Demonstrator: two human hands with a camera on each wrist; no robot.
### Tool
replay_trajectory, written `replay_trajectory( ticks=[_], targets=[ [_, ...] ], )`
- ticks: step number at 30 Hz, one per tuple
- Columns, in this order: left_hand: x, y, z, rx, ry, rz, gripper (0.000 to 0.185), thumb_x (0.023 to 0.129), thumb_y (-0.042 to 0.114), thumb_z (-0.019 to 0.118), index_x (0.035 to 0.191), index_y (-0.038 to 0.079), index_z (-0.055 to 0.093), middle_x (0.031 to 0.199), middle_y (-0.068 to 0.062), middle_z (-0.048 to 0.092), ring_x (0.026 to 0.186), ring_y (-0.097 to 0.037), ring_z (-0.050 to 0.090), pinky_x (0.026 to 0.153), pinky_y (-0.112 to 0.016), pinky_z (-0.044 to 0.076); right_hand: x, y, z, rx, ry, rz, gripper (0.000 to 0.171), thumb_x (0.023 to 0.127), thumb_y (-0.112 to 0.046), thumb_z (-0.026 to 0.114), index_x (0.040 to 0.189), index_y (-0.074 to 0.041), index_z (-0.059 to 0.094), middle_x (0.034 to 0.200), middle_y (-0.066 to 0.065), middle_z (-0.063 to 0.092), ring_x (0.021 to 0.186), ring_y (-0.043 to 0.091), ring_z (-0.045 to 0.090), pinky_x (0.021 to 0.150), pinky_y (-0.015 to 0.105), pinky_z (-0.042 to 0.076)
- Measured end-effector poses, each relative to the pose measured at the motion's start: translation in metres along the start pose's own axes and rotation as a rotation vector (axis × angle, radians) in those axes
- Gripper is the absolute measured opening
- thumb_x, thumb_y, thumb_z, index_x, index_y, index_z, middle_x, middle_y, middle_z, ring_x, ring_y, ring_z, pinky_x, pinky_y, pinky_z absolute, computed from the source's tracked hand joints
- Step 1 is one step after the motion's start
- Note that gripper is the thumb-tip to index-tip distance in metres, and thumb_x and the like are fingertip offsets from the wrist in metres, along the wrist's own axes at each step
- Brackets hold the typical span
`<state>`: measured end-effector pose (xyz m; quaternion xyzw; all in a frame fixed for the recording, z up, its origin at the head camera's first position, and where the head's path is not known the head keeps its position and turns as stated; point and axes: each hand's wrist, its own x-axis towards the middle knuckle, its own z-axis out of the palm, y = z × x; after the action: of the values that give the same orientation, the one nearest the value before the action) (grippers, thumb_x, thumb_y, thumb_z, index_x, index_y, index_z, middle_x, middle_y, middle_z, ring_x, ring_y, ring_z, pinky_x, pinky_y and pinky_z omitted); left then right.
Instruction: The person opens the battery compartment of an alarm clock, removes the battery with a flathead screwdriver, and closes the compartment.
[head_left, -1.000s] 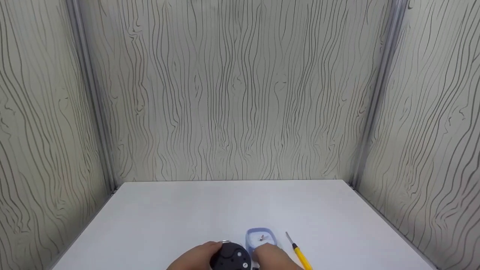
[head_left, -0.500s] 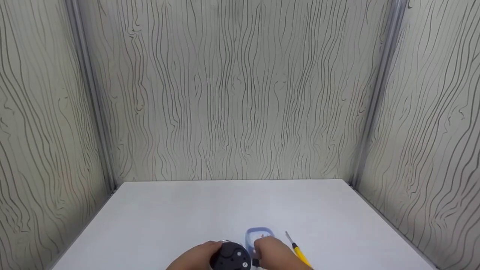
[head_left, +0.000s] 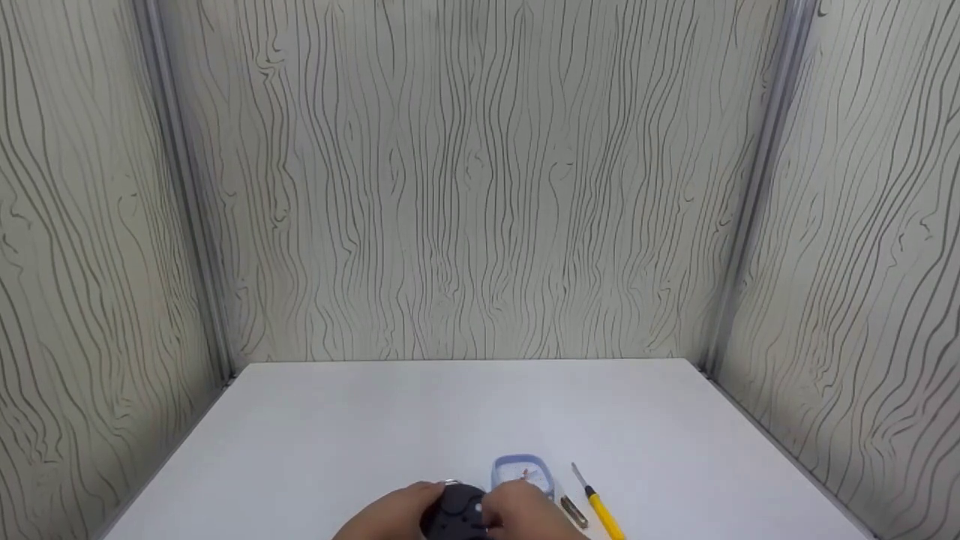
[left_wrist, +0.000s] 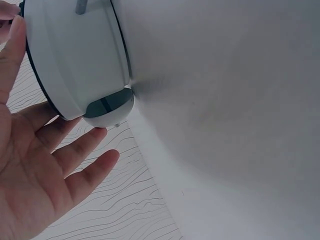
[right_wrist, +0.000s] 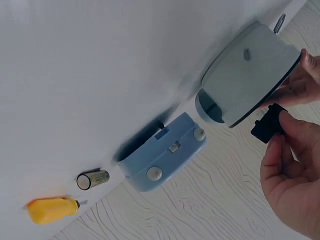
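Note:
A round white alarm clock (right_wrist: pixel 250 70) with a black back (head_left: pixel 455 510) lies back-up on the white table, a dome-shaped bell (left_wrist: pixel 111 111) at its side. My left hand (head_left: pixel 397 511) holds the clock by its rim, thumb near the black back and fingers spread along the side (left_wrist: pixel 40 155). Between thumb and fingers, my right hand (right_wrist: pixel 295 170) pinches a small black battery cover (right_wrist: pixel 268 123) close to the clock's back. From above, this hand hides the cover and part of the clock's back.
Just right of the white clock lies a small blue clock (right_wrist: pixel 162 152), face up, with white round feet. Beyond it are a battery (right_wrist: pixel 92 179) and a yellow-handled screwdriver (head_left: pixel 604 514). Wood-patterned panels (head_left: pixel 465 187) enclose the table (head_left: pixel 375 420) at the back and sides.
My right hand has moved left from beside the blue clock to over the white clock's back, carrying the battery cover. The battery now shows in the head view. My left hand stays put.

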<state>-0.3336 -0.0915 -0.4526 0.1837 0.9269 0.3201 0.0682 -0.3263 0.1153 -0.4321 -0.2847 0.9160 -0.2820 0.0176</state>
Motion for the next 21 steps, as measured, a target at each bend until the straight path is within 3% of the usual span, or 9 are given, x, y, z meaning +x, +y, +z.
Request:
replay_trajectory(
  ticks=[5, 8, 15, 21],
  targets=[
    [0.002, -0.002, 0.000, -0.008, 0.000, 0.005, 0.079, 0.045, 0.062, 0.072, 0.115, 0.031, 0.054, 0.098, 0.015, 0.057, 0.093, -0.016, 0.055, 0.082, -0.049, 0.042, 0.006, 0.002, 0.014, -0.191, 0.122, -0.360, 0.005, 0.066, -0.021, 0.068, 0.067, -0.019, 0.064, 0.066, -0.015, 0.054, 0.063, -0.004, 0.045, 0.060, 0.012, 0.039],
    [0.002, -0.004, 0.000, -0.041, -0.001, 0.002, 0.077, 0.045, 0.058, 0.075, 0.114, 0.031, 0.055, 0.096, 0.015, 0.057, 0.091, -0.015, 0.055, 0.081, -0.049, 0.042, 0.009, 0.003, 0.021, -0.220, 0.143, -0.469, 0.010, 0.067, -0.026, 0.066, 0.064, -0.018, 0.062, 0.064, -0.015, 0.053, 0.062, -0.005, 0.043, 0.060, 0.008, 0.036],
    [0.003, -0.005, 0.001, -0.042, 0.001, 0.002, 0.072, 0.048, 0.048, 0.078, 0.114, 0.029, 0.055, 0.095, 0.014, 0.057, 0.089, -0.013, 0.055, 0.079, -0.045, 0.044, 0.015, -0.002, 0.028, -0.423, 0.159, -0.536, 0.011, 0.065, -0.027, 0.063, 0.059, -0.019, 0.057, 0.058, -0.013, 0.046, 0.055, -0.002, 0.037, 0.052, 0.007, 0.027],
    [-0.002, -0.002, 0.000, -0.017, 0.045, 0.064, 0.066, 0.055, 0.040, 0.077, 0.116, 0.031, 0.054, 0.099, 0.015, 0.057, 0.091, -0.011, 0.055, 0.081, -0.042, 0.045, 0.016, -0.001, 0.032, -0.477, 0.220, -0.568, 0.013, 0.065, -0.028, 0.063, 0.058, -0.020, 0.055, 0.059, -0.013, 0.046, 0.056, -0.001, 0.038, 0.053, 0.007, 0.028]
  ],
)
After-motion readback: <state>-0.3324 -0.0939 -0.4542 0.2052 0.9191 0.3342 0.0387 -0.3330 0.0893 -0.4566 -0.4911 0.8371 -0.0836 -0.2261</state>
